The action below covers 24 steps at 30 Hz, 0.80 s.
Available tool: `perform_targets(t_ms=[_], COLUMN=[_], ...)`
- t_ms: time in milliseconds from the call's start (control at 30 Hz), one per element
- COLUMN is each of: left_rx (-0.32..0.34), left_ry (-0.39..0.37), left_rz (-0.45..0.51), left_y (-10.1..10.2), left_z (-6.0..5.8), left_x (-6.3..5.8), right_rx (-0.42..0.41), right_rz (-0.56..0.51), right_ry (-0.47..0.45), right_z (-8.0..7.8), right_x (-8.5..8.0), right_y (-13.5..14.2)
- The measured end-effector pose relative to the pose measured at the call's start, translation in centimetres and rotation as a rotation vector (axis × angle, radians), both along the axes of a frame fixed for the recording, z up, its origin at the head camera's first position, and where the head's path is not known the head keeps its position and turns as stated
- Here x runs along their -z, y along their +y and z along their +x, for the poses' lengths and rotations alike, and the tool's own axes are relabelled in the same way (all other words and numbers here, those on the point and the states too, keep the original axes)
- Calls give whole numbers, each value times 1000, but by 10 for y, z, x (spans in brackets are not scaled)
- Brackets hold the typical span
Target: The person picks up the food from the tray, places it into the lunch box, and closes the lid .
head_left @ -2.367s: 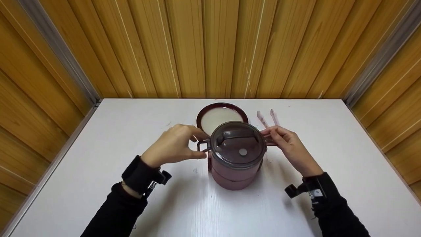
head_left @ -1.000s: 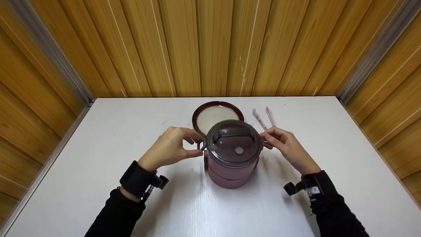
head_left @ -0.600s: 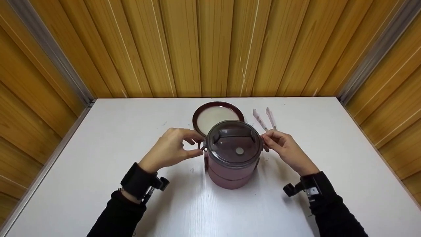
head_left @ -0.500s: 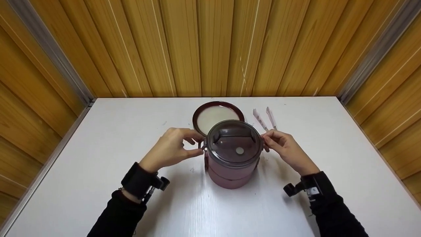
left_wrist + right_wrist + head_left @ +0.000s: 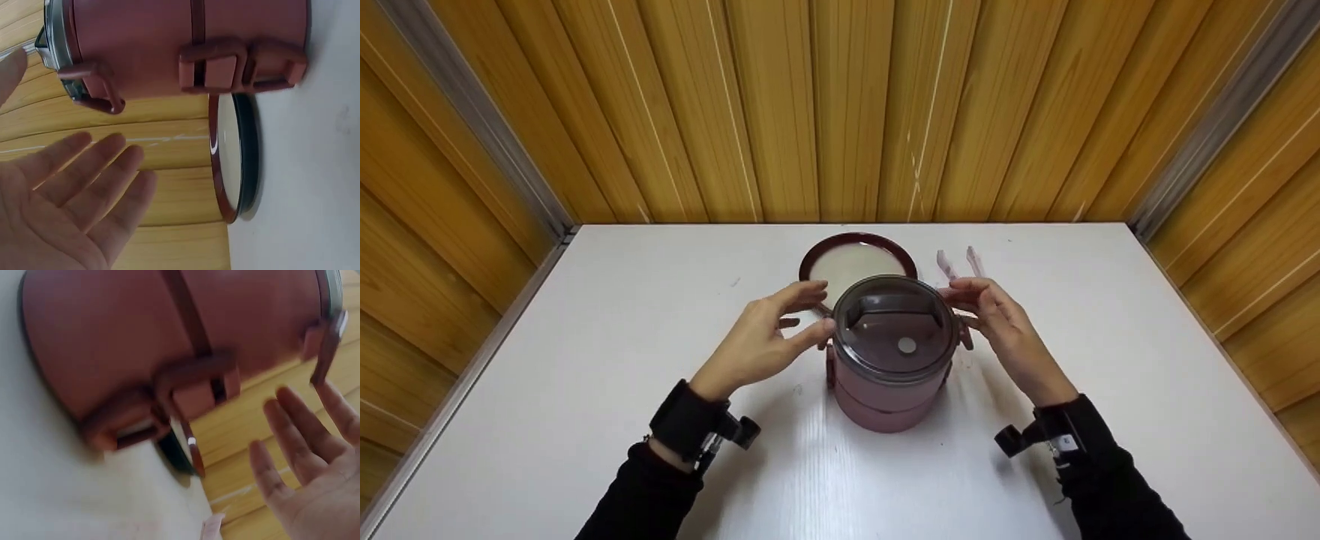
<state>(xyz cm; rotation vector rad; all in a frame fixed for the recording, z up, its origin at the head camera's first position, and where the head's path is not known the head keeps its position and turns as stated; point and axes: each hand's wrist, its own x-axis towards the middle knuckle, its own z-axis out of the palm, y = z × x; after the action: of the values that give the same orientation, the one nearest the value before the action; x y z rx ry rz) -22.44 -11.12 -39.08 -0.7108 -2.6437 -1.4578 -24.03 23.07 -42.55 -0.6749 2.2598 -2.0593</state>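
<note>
A dusty-pink stacked lunch box [image 5: 889,401] stands upright on the table. Its dark see-through lid [image 5: 894,330] carries a carry handle and a pale round button. The left lid clip [image 5: 95,87] sticks out from the side, loose from the wall. On the other side the right lid clip [image 5: 329,349] also stands away from the box. My left hand [image 5: 754,341] is beside the lid with fingers spread, its thumb close to the rim. My right hand [image 5: 1001,330] has loosely extended fingers beside the right clip; one fingertip is at the clip's end, and contact is unclear.
Behind the lunch box lies a plate [image 5: 821,251] with a dark red rim, partly hidden. Two pale pink utensil handles [image 5: 975,261] lie behind my right hand. Lower latches [image 5: 208,67] lie along the box's side. A wood-patterned wall [image 5: 847,112] borders the white table's [image 5: 607,300] back edge.
Both hands have let go of the lid clips, and their fingers have spread and moved up. The clips now hang lower. The lunch box has stayed in place.
</note>
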Motion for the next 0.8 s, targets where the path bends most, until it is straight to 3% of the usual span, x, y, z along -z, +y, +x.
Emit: perform_targets(t_ms=[133, 333, 567, 800], left_rx=[-57, -114, -163, -147], left_ry=[-51, -156, -157, -144], left_rz=[191, 351, 443, 486], left_y=[20, 52, 72, 75], left_z=[1, 3, 2, 2], left_x=[9, 22, 30, 34], right_rx=[53, 126, 160, 153], right_rz=[-4, -37, -67, -81], right_ry=[44, 2, -5, -16], right_z=[4, 5, 6, 7], right_x=[-8, -13, -7, -3], right_y=[-14, -36, -48, -52])
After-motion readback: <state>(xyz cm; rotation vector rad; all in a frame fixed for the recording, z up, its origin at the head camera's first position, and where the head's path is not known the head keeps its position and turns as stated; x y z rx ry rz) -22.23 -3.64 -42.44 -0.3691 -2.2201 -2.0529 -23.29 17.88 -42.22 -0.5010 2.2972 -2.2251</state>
